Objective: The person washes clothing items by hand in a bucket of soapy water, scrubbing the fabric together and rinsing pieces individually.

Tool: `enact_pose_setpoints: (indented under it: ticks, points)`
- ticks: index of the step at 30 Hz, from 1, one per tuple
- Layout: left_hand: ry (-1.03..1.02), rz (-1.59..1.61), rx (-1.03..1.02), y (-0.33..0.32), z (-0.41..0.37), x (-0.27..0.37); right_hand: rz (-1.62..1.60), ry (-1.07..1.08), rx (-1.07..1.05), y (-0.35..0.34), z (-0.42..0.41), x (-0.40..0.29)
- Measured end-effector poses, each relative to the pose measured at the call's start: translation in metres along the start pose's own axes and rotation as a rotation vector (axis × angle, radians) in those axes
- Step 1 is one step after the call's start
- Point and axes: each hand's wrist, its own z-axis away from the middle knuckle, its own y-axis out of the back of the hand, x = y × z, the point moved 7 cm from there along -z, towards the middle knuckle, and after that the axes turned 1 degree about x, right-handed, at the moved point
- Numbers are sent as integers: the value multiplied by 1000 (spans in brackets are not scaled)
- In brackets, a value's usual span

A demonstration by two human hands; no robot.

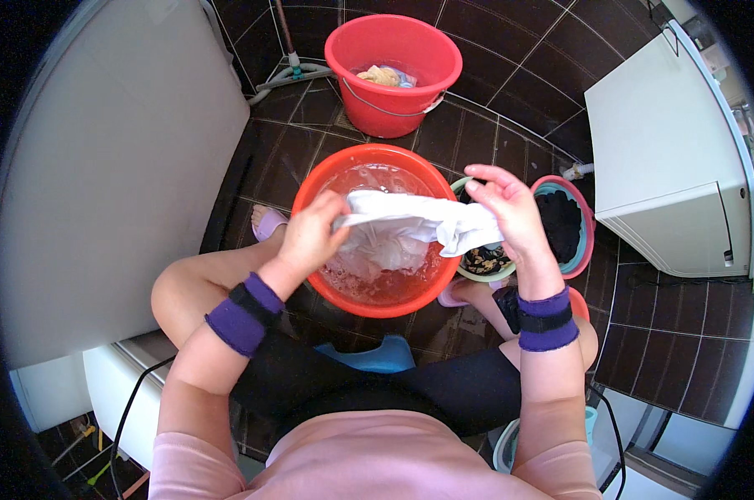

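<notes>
A wet white cloth (pixel 408 209) is stretched between my two hands above an orange-red plastic basin (pixel 377 310). My left hand (pixel 314 231) pinches its left end between thumb and fingers. At the right, the cloth's bunched end lies against the palm of my right hand (pixel 507 206), whose index finger and thumb are apart while the lower fingers are partly hidden by the cloth. Soapy water fills the basin, and more pale fabric (pixel 389 250) lies in it.
Beyond the basin stands a red bucket (pixel 383 115) with cloths inside. To the right are a green-rimmed basin (pixel 486 277) with patterned fabric and a pink basin (pixel 588 237) with dark cloth. A blue plastic stool (pixel 377 357) is below me; a white cabinet-like appliance (pixel 658 150) stands right.
</notes>
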Motion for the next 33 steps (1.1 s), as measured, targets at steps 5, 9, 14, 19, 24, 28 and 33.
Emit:
enact_pose_setpoints:
  ticks: [5,9,14,19,24,28,33]
  points:
    - [112,-21,-199,-58,40,-17,127,-35,-9,3,-6,80]
    - [81,100,-387,-97,69,-22,682,-85,-111,2,0,137]
    - [228,58,-446,-107,52,-57,1192,142,-175,-33,8,145]
    - [192,-92,-219,-103,30,-95,1031,29,-342,-91,11,186]
    - [162,-490,-603,-113,27,-79,1019,-36,-501,-114,38,184]
    - [100,-513,-730,-98,21,-63,902,127,-569,-110,62,151]
    - [-253,-156,-510,-63,21,-41,708,233,-456,-79,63,137]
